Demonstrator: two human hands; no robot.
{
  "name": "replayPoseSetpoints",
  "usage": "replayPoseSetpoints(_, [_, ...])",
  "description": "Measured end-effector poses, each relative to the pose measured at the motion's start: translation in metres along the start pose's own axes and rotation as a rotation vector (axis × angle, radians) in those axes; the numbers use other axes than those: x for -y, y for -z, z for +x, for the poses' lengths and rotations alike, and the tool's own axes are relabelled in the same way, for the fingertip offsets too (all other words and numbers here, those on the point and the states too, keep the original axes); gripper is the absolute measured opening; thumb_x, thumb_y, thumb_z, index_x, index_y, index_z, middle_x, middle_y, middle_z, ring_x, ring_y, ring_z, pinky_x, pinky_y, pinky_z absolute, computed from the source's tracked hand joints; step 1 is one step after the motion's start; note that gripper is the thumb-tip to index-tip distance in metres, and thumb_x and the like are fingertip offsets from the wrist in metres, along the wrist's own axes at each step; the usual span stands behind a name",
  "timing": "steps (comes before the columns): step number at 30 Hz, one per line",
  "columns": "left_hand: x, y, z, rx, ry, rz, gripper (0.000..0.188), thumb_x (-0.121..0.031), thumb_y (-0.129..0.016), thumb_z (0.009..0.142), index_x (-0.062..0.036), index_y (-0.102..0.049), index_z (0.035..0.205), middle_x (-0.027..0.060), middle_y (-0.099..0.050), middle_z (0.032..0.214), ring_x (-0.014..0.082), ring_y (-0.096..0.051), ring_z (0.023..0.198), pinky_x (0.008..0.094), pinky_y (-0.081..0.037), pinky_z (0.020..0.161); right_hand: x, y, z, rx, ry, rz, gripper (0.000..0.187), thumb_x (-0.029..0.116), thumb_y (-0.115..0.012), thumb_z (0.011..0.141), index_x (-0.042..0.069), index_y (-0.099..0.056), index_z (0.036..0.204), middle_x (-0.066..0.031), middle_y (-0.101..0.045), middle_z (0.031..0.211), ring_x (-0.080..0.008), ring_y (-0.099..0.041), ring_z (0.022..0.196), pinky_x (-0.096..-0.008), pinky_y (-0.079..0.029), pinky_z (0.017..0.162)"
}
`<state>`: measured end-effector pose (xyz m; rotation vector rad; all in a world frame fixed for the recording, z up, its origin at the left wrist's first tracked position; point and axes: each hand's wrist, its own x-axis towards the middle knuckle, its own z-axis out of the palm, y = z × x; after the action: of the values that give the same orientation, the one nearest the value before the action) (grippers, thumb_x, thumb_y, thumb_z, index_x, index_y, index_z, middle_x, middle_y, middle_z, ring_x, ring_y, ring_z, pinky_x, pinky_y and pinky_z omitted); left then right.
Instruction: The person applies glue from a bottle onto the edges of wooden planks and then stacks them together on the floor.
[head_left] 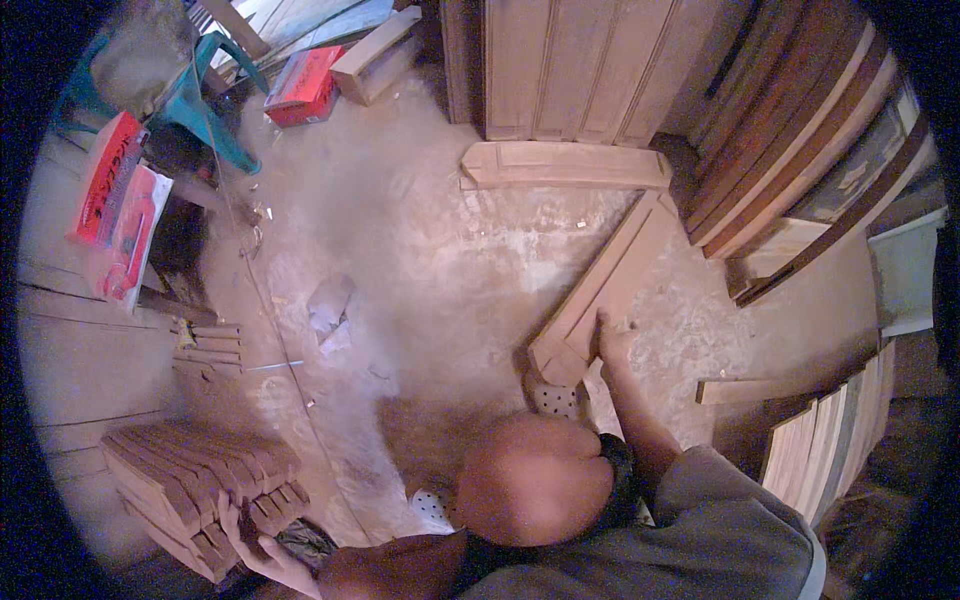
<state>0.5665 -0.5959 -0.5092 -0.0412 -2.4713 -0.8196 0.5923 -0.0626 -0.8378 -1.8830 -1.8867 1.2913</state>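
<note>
At the lower left, my left hand [250,548] is at the end of a stack of brown wooden pieces [190,465]. Its fingers are spread and touch the end of the stack, with none of the pieces between them. Stretched forward, my right hand [614,345] grips the right edge of a long wooden board [600,285] with a pointed, shaped end. The thumb shows on the board, while the other fingers are partly hidden. That board slants away to the right. Its far end meets a similar wooden board [565,165] lying crosswise.
Wooden panels [570,70] stand at the back, with dark planks [790,130] leaning at the right. Red boxes [305,85] and a green plastic chair [205,100] are at the far left. A cord [280,375] crosses the dusty floor. Upright slats [825,440] stand at the lower right.
</note>
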Motion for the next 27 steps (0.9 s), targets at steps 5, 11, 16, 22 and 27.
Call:
replayPoseSetpoints(5, [0.002,-0.002,-0.009,0.049,0.091,-0.134,0.067,-0.053,-0.049,0.091,0.005,-0.049,0.125,0.0183,-0.049,0.134,0.032,-0.041,0.126,0.0447,-0.026,0.11,0.031,-0.01,-0.026,0.47,-0.274,0.796,0.079,0.064,-0.044,0.089,0.002,-0.036,0.138,-0.017,-0.047,0.132,-0.0329,-0.051,0.116,-0.0473,-0.044,0.095])
replayPoseSetpoints(11, [0.007,0.004,-0.012,0.125,0.088,-0.146,0.064,-0.049,-0.052,0.091,0.0053,-0.049,0.125,0.018,-0.049,0.132,0.0313,-0.043,0.125,0.0436,-0.027,0.109,0.051,-0.074,-0.012,0.448,-0.39,0.884,0.075,0.059,-0.031,0.095,0.002,-0.027,0.143,-0.0157,-0.035,0.145,-0.0321,-0.037,0.131,-0.0463,-0.031,0.108])
replayPoseSetpoints(16, [-0.032,-0.007,-0.007,0.163,0.171,-0.222,0.044,-0.034,-0.056,0.093,0.0014,-0.055,0.12,0.0183,-0.047,0.135,0.0297,-0.05,0.118,0.0421,-0.041,0.1,0.101,-0.121,-0.011,0.685,-0.342,0.816,0.062,0.051,-0.032,0.097,0.005,-0.033,0.139,-0.0147,-0.04,0.139,-0.0308,-0.042,0.125,-0.0453,-0.043,0.096])
replayPoseSetpoints(22, [-0.044,-0.017,0.047,0.645,0.106,0.144,0.052,-0.044,-0.054,0.093,-0.0008,-0.054,0.122,0.0174,-0.055,0.125,0.0308,-0.055,0.11,0.043,-0.042,0.093,0.083,-0.088,0.076,0.601,-0.045,0.398,0.037,0.038,-0.055,0.092,0.007,-0.048,0.11,-0.0069,-0.053,0.095,-0.0227,-0.057,0.09,-0.0353,-0.054,0.059])
replayPoseSetpoints(27, [-0.059,-0.134,0.115,0.99,0.001,0.091,0.037,-0.019,-0.06,0.085,0.0013,-0.056,0.115,0.0168,-0.06,0.106,0.0268,-0.06,0.099,0.0362,-0.047,0.088,0.13,-0.014,0.095,0.011,0.862,-0.42,0.071,0.046,-0.069,0.077,0.008,-0.042,0.131,-0.0182,-0.044,0.127,-0.0358,-0.044,0.119,-0.0521,-0.042,0.095])
